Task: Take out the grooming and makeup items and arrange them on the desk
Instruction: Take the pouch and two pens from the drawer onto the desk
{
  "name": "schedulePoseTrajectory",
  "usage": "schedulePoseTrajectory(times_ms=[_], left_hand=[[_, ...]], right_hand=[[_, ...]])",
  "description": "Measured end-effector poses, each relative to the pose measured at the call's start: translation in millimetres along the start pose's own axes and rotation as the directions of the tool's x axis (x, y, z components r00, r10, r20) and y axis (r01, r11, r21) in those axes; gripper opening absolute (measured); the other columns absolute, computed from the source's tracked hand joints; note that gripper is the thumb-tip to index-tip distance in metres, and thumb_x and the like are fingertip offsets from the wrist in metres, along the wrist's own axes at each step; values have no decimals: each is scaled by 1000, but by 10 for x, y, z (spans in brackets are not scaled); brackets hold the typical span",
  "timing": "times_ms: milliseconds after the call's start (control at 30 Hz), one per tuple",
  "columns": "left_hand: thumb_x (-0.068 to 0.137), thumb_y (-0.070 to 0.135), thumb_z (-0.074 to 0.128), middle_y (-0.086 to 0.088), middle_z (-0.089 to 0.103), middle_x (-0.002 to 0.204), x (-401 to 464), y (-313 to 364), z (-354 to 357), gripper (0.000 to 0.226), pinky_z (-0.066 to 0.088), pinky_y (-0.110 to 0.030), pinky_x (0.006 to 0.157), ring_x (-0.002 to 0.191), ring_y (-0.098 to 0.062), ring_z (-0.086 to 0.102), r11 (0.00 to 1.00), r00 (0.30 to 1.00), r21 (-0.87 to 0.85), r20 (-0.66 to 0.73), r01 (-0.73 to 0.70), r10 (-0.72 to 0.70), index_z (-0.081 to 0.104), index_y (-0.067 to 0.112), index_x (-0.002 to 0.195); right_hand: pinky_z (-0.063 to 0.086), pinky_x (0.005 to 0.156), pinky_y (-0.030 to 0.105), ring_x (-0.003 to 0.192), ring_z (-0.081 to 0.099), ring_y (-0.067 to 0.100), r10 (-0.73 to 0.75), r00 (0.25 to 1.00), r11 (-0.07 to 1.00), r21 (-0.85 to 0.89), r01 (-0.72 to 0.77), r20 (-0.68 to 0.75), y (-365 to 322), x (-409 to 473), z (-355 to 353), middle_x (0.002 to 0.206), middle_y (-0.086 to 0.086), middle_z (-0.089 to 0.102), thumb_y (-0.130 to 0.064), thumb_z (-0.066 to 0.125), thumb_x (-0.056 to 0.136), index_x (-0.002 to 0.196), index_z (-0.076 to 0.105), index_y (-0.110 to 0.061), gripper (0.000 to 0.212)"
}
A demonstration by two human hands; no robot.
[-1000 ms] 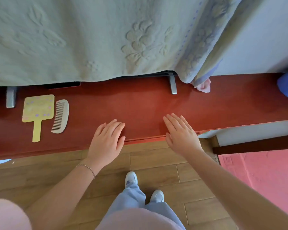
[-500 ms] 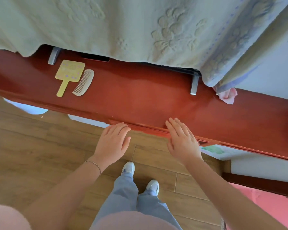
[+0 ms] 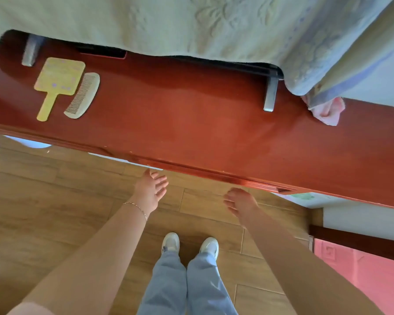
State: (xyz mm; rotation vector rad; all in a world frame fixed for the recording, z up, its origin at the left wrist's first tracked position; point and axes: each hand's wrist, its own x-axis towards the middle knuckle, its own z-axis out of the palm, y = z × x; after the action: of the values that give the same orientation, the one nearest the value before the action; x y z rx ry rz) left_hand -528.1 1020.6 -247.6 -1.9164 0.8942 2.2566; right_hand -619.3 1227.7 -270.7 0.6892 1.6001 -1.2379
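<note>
A yellow hand mirror (image 3: 57,81) lies face down at the left end of the red-brown desk (image 3: 191,123), its handle pointing toward me. A pale curved comb (image 3: 83,95) lies right beside it on its right. My left hand (image 3: 150,190) hangs over the floor just below the desk's front edge, palm turned up, fingers apart, holding nothing. My right hand (image 3: 240,202) is also below the edge, fingers loosely curled downward, with nothing in it. Both hands are far to the right of the mirror and comb.
A pale green embossed cloth (image 3: 168,23) drapes over something standing on two grey metal feet (image 3: 270,94) at the back of the desk. A pink cloth (image 3: 326,110) lies at the right. Wooden floor, my shoes (image 3: 171,243) and a pink rug (image 3: 359,269) are below.
Both hands have come off the desk top and dropped below its front edge. The left palm has turned up. The view has shifted, so the desk now runs slanted.
</note>
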Motion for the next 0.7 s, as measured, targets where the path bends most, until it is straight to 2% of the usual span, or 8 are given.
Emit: schedulePoseTrajectory(times_ms=[67, 167, 267, 333, 400, 500, 600, 700], left_hand=[[101, 36, 21, -12, 48, 139, 142, 12, 54, 51, 35, -37, 106, 126, -25, 47, 992, 999, -124, -33, 10, -14, 33, 7, 141], [100, 38, 22, -15, 45, 140, 229, 38, 130, 52, 31, -39, 110, 120, -27, 48, 963, 1000, -270, -11, 21, -25, 35, 5, 138], [100, 37, 23, -15, 42, 142, 301, 29, 97, 46, 27, -38, 110, 113, -26, 49, 949, 999, -313, 38, 29, -18, 45, 5, 122], [100, 38, 22, -15, 43, 141, 324, 10, 40, 52, 26, -38, 111, 120, -24, 49, 945, 997, -324, 76, 53, -30, 37, 3, 136], [101, 37, 21, -16, 46, 133, 331, 1, 2, 52, 27, -37, 109, 120, -24, 50, 940, 996, -337, 89, 49, -20, 40, 0, 132], [101, 32, 21, -15, 50, 125, 281, -24, -22, 45, 29, -36, 108, 101, -22, 57, 945, 998, -324, 50, 49, -35, 49, -1, 112], [101, 26, 20, -13, 49, 135, 173, -146, -121, 46, 25, -37, 113, 126, -22, 47, 954, 999, -294, 5, 52, -53, 41, -1, 132], [102, 26, 19, -12, 45, 141, 30, -326, -272, 47, 23, -36, 115, 131, -21, 43, 957, 997, -281, -13, 65, -71, 36, 0, 137]], right_hand=[[47, 67, 27, 84, 57, 20, 21, 997, 959, 283, 0, -70, -9, 190, -24, 92, 8, 55, 0, 40, 92, 82, 51, -12, 19], [44, 51, 20, 73, 57, 13, 67, 991, 820, 572, 12, -117, -21, 369, -46, 79, 5, 59, 6, 35, 90, 78, 50, -12, 26], [46, 66, 24, 74, 60, 14, 33, 999, 716, 698, 7, -43, -5, 382, -37, 68, 4, 66, 10, 30, 86, 80, 53, -9, 31], [46, 76, 26, 77, 60, 16, 8, 1000, 687, 727, 14, -26, 16, 324, -32, 80, 7, 61, 10, 30, 87, 80, 52, -7, 29], [45, 84, 26, 78, 60, 16, -3, 1000, 687, 726, 24, -30, 28, 303, -25, 83, 7, 57, 10, 31, 87, 79, 52, -6, 28], [48, 74, 24, 78, 60, 15, 2, 1000, 709, 705, 20, -31, 97, 268, -27, 79, 6, 59, 9, 32, 88, 79, 52, -7, 28], [48, 71, 25, 81, 61, 16, 27, 999, 718, 696, -8, -17, 302, 179, -49, 84, 8, 60, 9, 33, 89, 83, 53, -7, 27], [50, 71, 25, 83, 62, 16, 46, 999, 721, 693, -29, -6, 566, 65, -61, 91, 9, 60, 10, 35, 88, 90, 55, -8, 27]])
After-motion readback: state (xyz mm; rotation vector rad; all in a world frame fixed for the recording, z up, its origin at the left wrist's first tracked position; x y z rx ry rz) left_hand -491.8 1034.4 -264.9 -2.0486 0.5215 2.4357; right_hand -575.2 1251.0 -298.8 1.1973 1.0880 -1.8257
